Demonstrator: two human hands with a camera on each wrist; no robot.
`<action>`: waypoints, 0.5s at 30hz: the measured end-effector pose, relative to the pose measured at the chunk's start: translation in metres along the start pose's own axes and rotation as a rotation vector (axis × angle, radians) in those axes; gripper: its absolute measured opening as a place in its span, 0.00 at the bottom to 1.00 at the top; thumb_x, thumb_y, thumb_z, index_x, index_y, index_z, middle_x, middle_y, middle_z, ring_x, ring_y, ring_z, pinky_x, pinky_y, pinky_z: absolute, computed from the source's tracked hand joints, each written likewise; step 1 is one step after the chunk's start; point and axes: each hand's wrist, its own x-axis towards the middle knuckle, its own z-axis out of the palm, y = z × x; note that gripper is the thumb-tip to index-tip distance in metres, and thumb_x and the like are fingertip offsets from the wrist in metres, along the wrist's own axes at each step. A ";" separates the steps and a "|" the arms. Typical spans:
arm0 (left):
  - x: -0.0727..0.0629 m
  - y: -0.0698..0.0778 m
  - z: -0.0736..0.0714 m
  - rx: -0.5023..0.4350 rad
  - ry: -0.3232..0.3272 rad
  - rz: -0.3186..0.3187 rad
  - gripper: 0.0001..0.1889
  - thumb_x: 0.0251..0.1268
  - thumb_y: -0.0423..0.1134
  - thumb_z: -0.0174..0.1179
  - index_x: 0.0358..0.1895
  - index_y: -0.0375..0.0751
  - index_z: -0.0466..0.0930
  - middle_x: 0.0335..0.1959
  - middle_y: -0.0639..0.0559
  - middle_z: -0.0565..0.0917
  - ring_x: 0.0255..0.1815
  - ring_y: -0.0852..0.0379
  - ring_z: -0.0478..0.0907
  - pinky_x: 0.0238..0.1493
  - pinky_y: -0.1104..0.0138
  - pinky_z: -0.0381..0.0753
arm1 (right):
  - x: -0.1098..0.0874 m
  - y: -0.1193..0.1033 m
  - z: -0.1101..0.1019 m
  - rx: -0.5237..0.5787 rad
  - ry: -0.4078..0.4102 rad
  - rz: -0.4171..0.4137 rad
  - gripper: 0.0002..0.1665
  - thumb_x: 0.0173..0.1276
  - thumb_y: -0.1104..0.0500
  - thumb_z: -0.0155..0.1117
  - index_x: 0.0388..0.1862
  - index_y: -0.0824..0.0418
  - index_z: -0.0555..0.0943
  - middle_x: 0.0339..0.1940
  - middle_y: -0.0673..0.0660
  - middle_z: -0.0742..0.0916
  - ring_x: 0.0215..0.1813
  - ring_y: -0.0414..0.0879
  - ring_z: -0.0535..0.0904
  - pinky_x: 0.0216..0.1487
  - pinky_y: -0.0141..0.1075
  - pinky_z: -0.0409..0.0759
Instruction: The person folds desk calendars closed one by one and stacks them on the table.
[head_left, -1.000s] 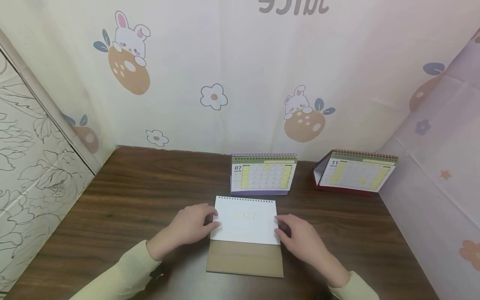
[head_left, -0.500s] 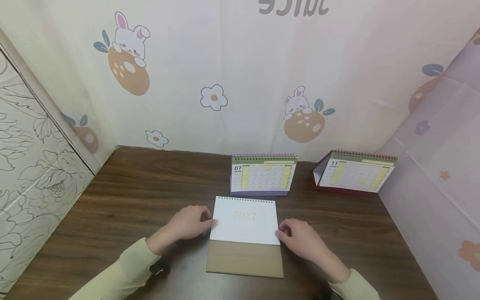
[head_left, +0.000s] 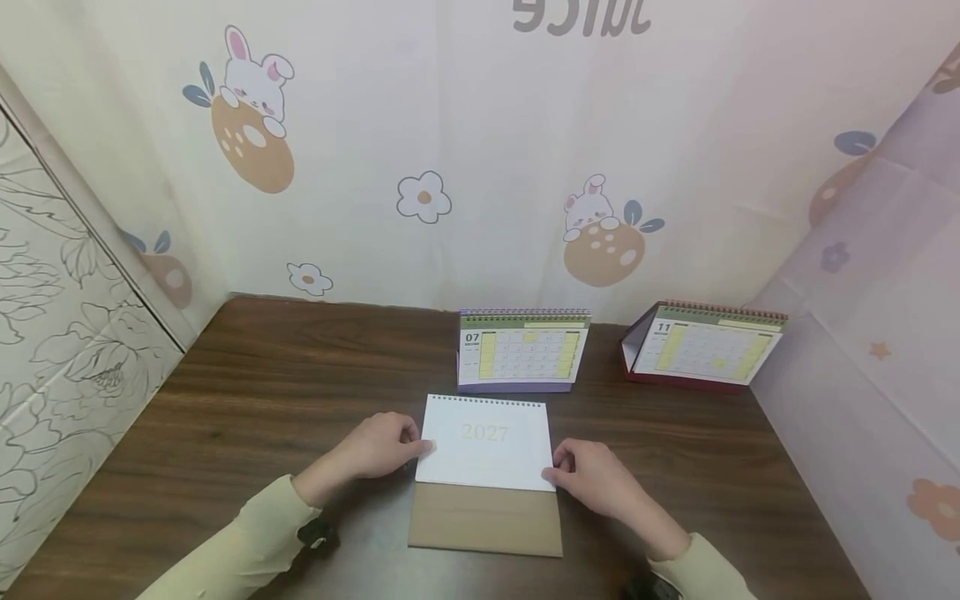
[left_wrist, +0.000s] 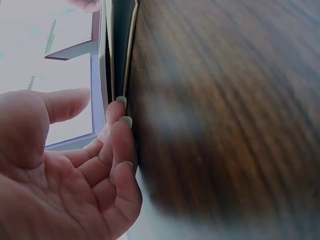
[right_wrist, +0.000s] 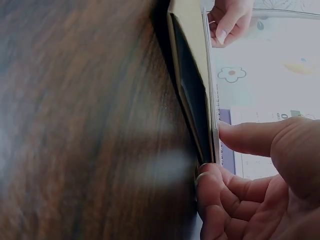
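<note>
A desk calendar (head_left: 483, 458) with a white "2027" cover and a brown cardboard base lies nearly flat on the table. My left hand (head_left: 381, 446) pinches its left edge, thumb over the white page and fingers at the side. On the opposite edge my right hand (head_left: 596, 477) pinches near the page's lower corner. In the left wrist view the curled fingers (left_wrist: 127, 150) meet the edge of the boards. From the right wrist, the thumb presses the page edge, fingertips are at the lower board, and the brown base (right_wrist: 192, 30) gapes slightly.
Behind it a purple-based calendar (head_left: 525, 354) showing 07 stands upright. A red-based calendar (head_left: 705, 346) showing 11 stands at the back right. The wooden table (head_left: 300, 367) meets a patterned cloth (head_left: 495, 150) at the back, with side walls left and right.
My right hand has slid toward me along the calendar's right edge, its fingers curling in. My left hand has settled closer on the left edge. The calendar hardly moves.
</note>
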 end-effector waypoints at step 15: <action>-0.003 -0.004 -0.002 -0.108 -0.012 -0.013 0.15 0.66 0.50 0.65 0.27 0.45 0.78 0.20 0.53 0.76 0.23 0.57 0.72 0.25 0.64 0.70 | -0.002 0.000 -0.001 0.122 -0.030 0.022 0.11 0.61 0.54 0.74 0.32 0.58 0.81 0.25 0.49 0.80 0.29 0.43 0.73 0.33 0.38 0.73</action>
